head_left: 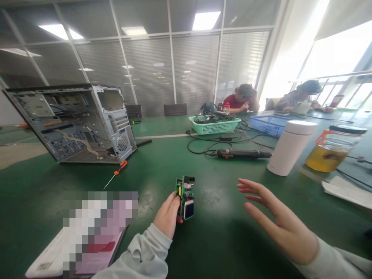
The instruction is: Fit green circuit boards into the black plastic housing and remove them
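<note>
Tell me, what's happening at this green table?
A person holds a small circuit board in the left hand, above the table. The right hand is held out with its fingers apart, touching nothing. An open computer case stands to the left, with an orange-handled screwdriver lying near it. Two other people sit farther back.

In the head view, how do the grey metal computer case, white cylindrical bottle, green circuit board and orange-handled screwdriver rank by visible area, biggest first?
1. Grey metal computer case
2. White cylindrical bottle
3. Green circuit board
4. Orange-handled screwdriver
</note>
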{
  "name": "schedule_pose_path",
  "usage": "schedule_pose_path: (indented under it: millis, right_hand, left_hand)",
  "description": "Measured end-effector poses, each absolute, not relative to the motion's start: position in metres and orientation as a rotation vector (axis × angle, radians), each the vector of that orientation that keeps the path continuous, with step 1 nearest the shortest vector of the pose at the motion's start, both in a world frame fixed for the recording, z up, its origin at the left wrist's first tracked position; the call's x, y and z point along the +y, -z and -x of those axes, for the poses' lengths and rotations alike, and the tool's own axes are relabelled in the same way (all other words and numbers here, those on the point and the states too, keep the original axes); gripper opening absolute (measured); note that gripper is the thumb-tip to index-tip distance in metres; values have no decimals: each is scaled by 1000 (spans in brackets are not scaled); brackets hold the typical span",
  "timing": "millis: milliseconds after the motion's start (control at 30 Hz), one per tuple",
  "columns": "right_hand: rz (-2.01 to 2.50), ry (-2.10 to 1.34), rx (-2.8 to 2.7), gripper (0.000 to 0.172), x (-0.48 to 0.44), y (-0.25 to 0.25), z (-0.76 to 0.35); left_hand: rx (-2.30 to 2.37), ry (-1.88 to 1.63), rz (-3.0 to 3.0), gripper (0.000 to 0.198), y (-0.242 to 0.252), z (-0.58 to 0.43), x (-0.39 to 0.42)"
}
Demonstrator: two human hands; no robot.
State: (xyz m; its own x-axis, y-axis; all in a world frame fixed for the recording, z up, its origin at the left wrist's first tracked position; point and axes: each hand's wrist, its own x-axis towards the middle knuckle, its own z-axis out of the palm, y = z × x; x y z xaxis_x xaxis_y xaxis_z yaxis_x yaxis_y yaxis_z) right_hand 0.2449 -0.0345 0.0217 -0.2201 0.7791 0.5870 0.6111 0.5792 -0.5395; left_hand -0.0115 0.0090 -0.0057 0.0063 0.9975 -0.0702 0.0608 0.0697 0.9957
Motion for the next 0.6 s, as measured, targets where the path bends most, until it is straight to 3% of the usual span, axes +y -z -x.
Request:
schedule_pose_path:
  millis: [100, 367, 500, 600]
  right_hand:
    - [980, -240, -1994, 35, -22, -35, -214]
    - [873, 254, -2320, 42, -15, -34, -180]
    - [849, 64, -2309, 51, -16, -27, -185]
    - [887, -231, -2287, 47, -20, -24, -192]
  left_hand:
    - [1264, -1159, -1599, 36, -5, 12, -1]
    - [1109, -1136, -2410, 43, -20, 17, -12]
    - [1059, -1119, -2438, 45, -18, 13, -15]
    - [1035, -1139, -2344, 58, -16, 15, -13]
